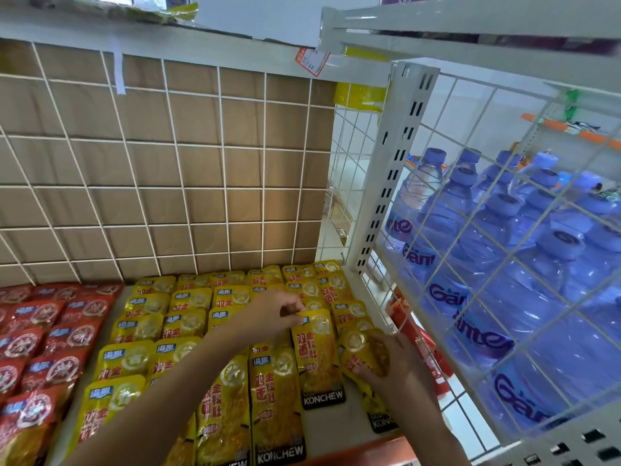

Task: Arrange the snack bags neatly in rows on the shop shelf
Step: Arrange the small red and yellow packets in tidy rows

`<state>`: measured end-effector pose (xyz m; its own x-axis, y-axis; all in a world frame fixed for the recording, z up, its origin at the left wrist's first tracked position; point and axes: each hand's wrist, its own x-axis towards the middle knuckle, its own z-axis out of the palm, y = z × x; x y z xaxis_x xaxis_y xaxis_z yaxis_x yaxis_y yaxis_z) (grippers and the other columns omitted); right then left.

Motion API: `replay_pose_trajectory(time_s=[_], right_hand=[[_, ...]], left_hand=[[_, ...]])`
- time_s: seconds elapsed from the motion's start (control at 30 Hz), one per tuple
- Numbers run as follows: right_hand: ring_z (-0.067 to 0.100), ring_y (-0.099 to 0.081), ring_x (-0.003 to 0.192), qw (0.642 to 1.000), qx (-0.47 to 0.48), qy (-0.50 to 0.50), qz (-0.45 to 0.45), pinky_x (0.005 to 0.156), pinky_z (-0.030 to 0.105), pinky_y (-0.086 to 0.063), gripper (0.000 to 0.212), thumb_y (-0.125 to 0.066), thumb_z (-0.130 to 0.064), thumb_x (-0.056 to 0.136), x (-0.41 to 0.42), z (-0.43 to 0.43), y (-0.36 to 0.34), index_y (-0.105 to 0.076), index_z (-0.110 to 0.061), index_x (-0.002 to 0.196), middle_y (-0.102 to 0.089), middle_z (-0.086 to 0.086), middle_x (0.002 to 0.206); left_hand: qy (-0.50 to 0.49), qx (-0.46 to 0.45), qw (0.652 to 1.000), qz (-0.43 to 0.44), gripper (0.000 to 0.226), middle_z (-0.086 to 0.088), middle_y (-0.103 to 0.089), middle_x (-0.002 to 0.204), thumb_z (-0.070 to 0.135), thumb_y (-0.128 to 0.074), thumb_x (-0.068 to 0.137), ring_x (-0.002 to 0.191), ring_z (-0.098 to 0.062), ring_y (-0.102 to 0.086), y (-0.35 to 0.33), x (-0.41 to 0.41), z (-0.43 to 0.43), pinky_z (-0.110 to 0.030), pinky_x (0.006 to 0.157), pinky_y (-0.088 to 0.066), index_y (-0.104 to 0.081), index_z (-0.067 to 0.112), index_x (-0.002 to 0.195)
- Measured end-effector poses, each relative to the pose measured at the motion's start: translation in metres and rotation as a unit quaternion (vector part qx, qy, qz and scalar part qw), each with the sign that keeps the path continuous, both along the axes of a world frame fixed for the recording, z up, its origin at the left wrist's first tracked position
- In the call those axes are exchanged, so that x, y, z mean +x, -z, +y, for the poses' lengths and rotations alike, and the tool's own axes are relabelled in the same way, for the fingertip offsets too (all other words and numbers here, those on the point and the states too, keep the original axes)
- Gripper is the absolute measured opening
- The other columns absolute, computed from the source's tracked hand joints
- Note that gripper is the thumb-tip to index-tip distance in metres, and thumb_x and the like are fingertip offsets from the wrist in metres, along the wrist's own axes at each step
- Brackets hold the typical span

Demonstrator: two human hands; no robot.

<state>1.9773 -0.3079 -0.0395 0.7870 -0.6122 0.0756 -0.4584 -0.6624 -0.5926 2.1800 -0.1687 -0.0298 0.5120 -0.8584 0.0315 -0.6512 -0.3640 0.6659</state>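
Note:
Yellow snack bags (188, 317) lie in overlapping rows on the white shelf (354, 415). My left hand (279, 312) pinches the top edge of one yellow bag (319, 361) in the second row from the right. My right hand (386, 359) grips another yellow bag (358, 348) in the rightmost row, fingers curled over its middle. Red snack bags (50, 334) fill the rows at the left.
A white wire grid backed by cardboard (168, 163) closes the shelf's rear. At the right a perforated white post (389, 183) and wire panel separate blue water bottles (504, 250). An upper shelf edge (151, 42) runs overhead. A bare strip of shelf shows between red and yellow bags.

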Motion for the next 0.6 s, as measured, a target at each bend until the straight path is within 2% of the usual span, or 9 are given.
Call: replay_pose_trajectory(time_s=[0.07,0.17,0.23,0.3,0.37,0.47,0.6], right_hand=[[0.009,-0.058,0.094,0.999,0.04,0.023,-0.017,0.081,0.032,-0.048,0.045,-0.078,-0.031,0.071,-0.001,-0.002,-0.001,-0.058,-0.027,0.112,-0.052,-0.012,0.102],[-0.009,-0.05,0.074,0.995,0.068,0.061,-0.026,0.066,0.02,-0.041,0.03,-0.074,-0.03,0.077,-0.002,-0.005,-0.004,-0.055,-0.033,0.1,-0.049,-0.022,0.083],[-0.006,-0.05,0.072,0.993,0.081,0.076,-0.027,0.065,0.022,-0.042,0.024,-0.072,-0.032,0.079,-0.003,-0.007,-0.005,-0.054,-0.035,0.094,-0.051,-0.022,0.08],[0.006,-0.056,0.073,0.992,0.09,0.086,-0.023,0.065,0.026,-0.044,0.018,-0.071,-0.032,0.08,-0.003,-0.008,-0.005,-0.055,-0.031,0.09,-0.056,-0.015,0.079],[0.01,-0.057,0.071,0.991,0.104,0.087,-0.021,0.063,0.027,-0.043,0.015,-0.07,-0.031,0.081,-0.003,-0.01,-0.005,-0.057,-0.027,0.088,-0.059,-0.009,0.077],[0.003,-0.055,0.067,0.99,0.109,0.084,-0.02,0.057,0.021,-0.039,0.015,-0.068,-0.032,0.082,-0.003,-0.011,-0.005,-0.057,-0.025,0.089,-0.058,-0.009,0.074],[-0.002,-0.051,0.066,0.991,0.1,0.085,-0.015,0.055,0.017,-0.035,0.016,-0.067,-0.033,0.083,-0.004,-0.01,-0.004,-0.055,-0.026,0.091,-0.055,-0.012,0.074]], left_hand=[[-0.007,0.002,1.0,-0.017,0.013,0.014,-0.056,0.085,0.021,-0.063,0.087,0.075,0.008,-0.048,0.001,-0.001,-0.001,-0.003,0.064,-0.035,-0.066,0.016,0.098],[-0.019,0.002,0.999,-0.025,0.016,0.013,-0.056,0.087,0.024,-0.064,0.087,0.077,0.006,-0.048,0.003,-0.004,-0.003,-0.002,0.063,-0.035,-0.067,0.015,0.1],[-0.018,0.011,0.999,-0.031,0.014,0.014,-0.056,0.086,0.028,-0.065,0.086,0.077,0.003,-0.05,0.006,-0.006,-0.005,-0.005,0.061,-0.035,-0.067,0.018,0.095],[-0.01,0.029,0.998,-0.051,0.013,0.015,-0.054,0.083,0.031,-0.066,0.084,0.073,0.006,-0.047,0.009,-0.008,-0.005,-0.006,0.06,-0.032,-0.066,0.02,0.09],[-0.006,0.034,0.997,-0.063,0.011,0.017,-0.053,0.079,0.033,-0.07,0.081,0.071,0.007,-0.046,0.012,-0.009,-0.005,-0.005,0.061,-0.032,-0.064,0.024,0.085],[-0.016,0.028,0.998,-0.057,0.013,0.014,-0.056,0.079,0.032,-0.074,0.077,0.072,0.003,-0.05,0.015,-0.009,-0.003,-0.008,0.063,-0.036,-0.063,0.024,0.08],[-0.019,0.048,0.995,-0.091,0.019,0.011,-0.057,0.082,0.037,-0.072,0.077,0.078,-0.004,-0.05,0.014,-0.009,-0.004,-0.021,0.071,-0.042,-0.066,0.021,0.084]])
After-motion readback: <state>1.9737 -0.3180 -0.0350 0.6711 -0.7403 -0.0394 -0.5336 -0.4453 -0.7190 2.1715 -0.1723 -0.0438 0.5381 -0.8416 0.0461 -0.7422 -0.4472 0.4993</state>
